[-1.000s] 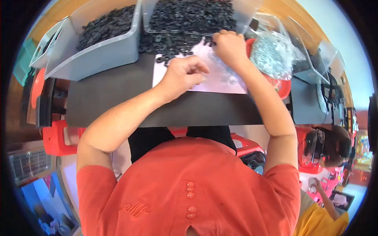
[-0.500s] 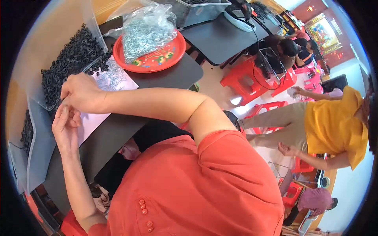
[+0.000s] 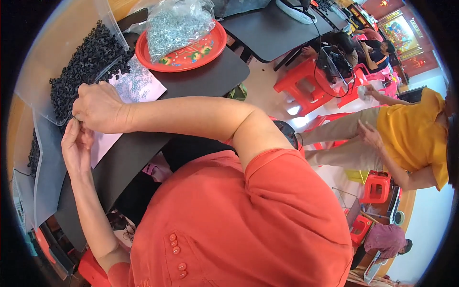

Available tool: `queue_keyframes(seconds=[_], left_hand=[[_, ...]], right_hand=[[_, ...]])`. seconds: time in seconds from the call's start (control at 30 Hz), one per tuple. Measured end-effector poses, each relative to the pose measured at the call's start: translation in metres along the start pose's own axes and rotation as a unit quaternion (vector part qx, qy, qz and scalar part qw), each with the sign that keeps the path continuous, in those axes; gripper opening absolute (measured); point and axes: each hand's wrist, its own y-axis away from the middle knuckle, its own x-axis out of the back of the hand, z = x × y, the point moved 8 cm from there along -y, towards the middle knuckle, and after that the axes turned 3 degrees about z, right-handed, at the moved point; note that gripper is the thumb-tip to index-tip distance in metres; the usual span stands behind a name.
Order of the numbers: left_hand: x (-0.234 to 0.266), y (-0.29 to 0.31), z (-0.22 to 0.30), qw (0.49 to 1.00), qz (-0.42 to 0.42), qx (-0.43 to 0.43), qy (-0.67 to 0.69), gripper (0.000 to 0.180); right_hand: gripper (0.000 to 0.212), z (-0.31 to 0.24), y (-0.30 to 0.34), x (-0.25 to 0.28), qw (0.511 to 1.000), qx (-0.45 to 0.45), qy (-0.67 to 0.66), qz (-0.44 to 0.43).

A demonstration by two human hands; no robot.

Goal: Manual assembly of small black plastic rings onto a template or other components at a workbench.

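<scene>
My right hand (image 3: 99, 107) reaches across my body to the left edge of the dark table (image 3: 205, 79), fingers closed on a small part too tiny to identify. My left hand (image 3: 76, 143) comes up from below, and its pinched fingertips meet the right hand's at the same spot. Both hands sit at the open side of a clear plastic bin (image 3: 28, 95) heaped with small black ring-like parts (image 3: 81, 67). A pale pink sheet (image 3: 148, 91) strewn with small silver parts lies beside them. Behind it a red tray (image 3: 191, 55) carries a clear bag of silver parts (image 3: 177, 24).
A person in a yellow shirt (image 3: 411, 124) sits to the right, one hand on a knee. Red plastic stools (image 3: 311, 76) stand on the pale floor, one small one (image 3: 377, 184) lower right. Another dark table (image 3: 272, 28) stands behind, with seated people (image 3: 377, 52) beyond it.
The view has swung to the right, bringing the room and the yellow-shirted person into sight. My hands have left the pale sheet and now meet at the bin's edge.
</scene>
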Motion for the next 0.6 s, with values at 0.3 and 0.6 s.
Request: queue_keyframes(seconds=[0.3, 0.6], left_hand=[[0.031, 0.004, -0.001, 0.999, 0.027, -0.013, 0.045, 0.023], [0.002, 0.008, 0.013, 0.998, 0.046, -0.039, 0.024, 0.02]], right_hand=[[0.021, -0.01, 0.002, 0.002, 0.994, 0.076, 0.009, -0.072], [0.019, 0.087, -0.011, 0.071, 0.986, -0.038, 0.125, -0.104]])
